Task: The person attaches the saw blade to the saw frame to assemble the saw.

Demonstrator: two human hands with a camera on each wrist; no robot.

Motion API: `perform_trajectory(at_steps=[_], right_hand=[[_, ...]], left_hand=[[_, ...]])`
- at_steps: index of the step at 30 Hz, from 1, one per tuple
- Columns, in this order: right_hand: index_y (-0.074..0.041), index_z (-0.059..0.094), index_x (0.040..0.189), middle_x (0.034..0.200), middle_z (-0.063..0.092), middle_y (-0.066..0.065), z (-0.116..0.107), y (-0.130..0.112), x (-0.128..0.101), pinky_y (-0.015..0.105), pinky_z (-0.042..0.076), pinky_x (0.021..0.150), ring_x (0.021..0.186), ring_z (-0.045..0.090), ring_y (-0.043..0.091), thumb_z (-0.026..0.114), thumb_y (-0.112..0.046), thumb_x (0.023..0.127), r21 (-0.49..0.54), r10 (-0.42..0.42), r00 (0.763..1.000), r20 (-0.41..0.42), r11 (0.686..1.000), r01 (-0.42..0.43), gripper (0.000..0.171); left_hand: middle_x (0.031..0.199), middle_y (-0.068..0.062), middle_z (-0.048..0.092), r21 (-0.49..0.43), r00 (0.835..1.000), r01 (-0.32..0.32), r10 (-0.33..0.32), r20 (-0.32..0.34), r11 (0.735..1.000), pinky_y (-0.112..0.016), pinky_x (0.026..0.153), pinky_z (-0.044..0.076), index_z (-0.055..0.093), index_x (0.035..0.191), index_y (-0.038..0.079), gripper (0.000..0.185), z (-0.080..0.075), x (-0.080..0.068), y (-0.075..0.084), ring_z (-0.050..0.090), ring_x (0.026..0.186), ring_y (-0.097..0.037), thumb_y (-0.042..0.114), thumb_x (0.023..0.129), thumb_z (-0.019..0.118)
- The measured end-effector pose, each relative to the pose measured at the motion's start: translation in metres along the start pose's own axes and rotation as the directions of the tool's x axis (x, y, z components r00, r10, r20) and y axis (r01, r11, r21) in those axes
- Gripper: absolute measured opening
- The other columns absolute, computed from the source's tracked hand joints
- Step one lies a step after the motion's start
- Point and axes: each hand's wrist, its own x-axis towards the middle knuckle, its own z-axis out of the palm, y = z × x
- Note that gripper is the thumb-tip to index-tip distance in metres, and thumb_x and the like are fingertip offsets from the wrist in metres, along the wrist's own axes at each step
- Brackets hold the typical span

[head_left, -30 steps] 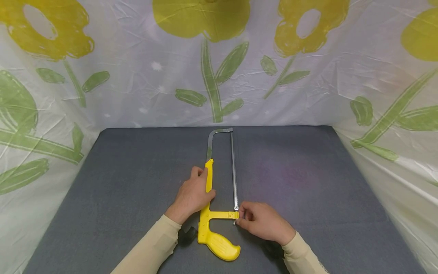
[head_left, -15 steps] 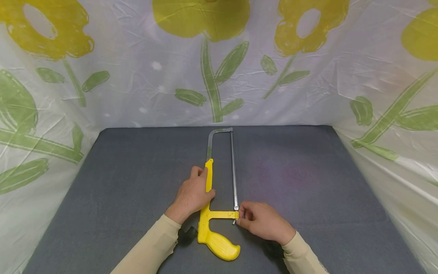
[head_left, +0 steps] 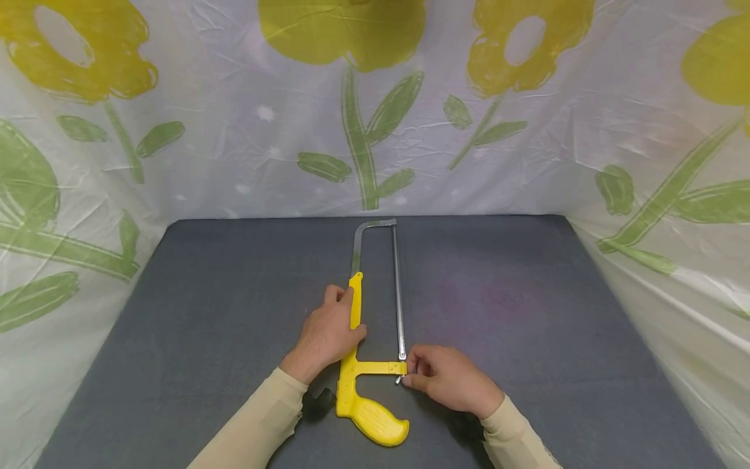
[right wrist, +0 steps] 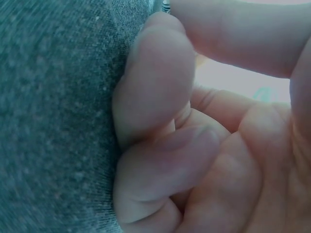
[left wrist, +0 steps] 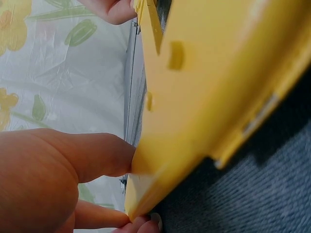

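Note:
A yellow hacksaw point(head_left: 377, 420) lies on the dark cloth, its grip toward me and its silver bow point(head_left: 357, 251) pointing away. Along its right side runs the metal blade point(head_left: 398, 293). My left hand point(head_left: 327, 333) holds the yellow frame above the crosspiece, thumb on the inner side; the left wrist view shows the thumb and fingers on the frame point(left wrist: 194, 111). At the blade's near end, my right hand point(head_left: 454, 379) pinches the small silver wing nut point(head_left: 399, 380) beside the crosspiece. A bit of thread point(right wrist: 166, 6) shows above its fingertips in the right wrist view.
A dark grey cloth point(head_left: 234, 273) covers the table. Behind and at both sides hangs a white curtain point(head_left: 234, 130) with printed yellow flowers. Dark wrist gear point(head_left: 319, 402) sits under my left sleeve.
The head view has shifted slightly, so everything sits a little further left. The small silver wing nut looks slightly turned. Both hands keep their places on the hacksaw.

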Motion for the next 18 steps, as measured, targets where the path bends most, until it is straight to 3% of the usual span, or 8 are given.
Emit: perform_trajectory(at_steps=[11,18], right_hand=[[-0.022,0.066,0.088,0.066,0.053,-0.013,0.0009,0.003,0.0013,0.023,0.036,0.056,0.058,0.044,0.001,0.083,-0.023,0.094,0.029,-0.006,1.0,0.0,1.0,0.006,0.019],[-0.019,0.067,0.089,0.066,0.053,-0.014,0.0004,0.0021,0.0007,0.023,0.036,0.056,0.057,0.044,0.0,0.075,-0.009,0.097,0.0,-0.033,0.999,0.0,0.999,0.033,0.015]], left_hand=[[0.149,-0.016,0.045,0.0,1.0,-0.013,0.013,-0.013,1.0,-0.03,0.056,0.044,0.04,0.166,0.002,0.083,0.0008,-0.001,-0.001,0.055,0.064,-0.019,0.021,0.096,0.079],[0.15,-0.017,0.045,0.001,1.0,-0.017,0.017,-0.014,1.0,-0.029,0.054,0.043,0.04,0.166,0.002,0.083,0.0007,-0.0012,-0.0011,0.054,0.06,-0.019,0.022,0.096,0.079]])
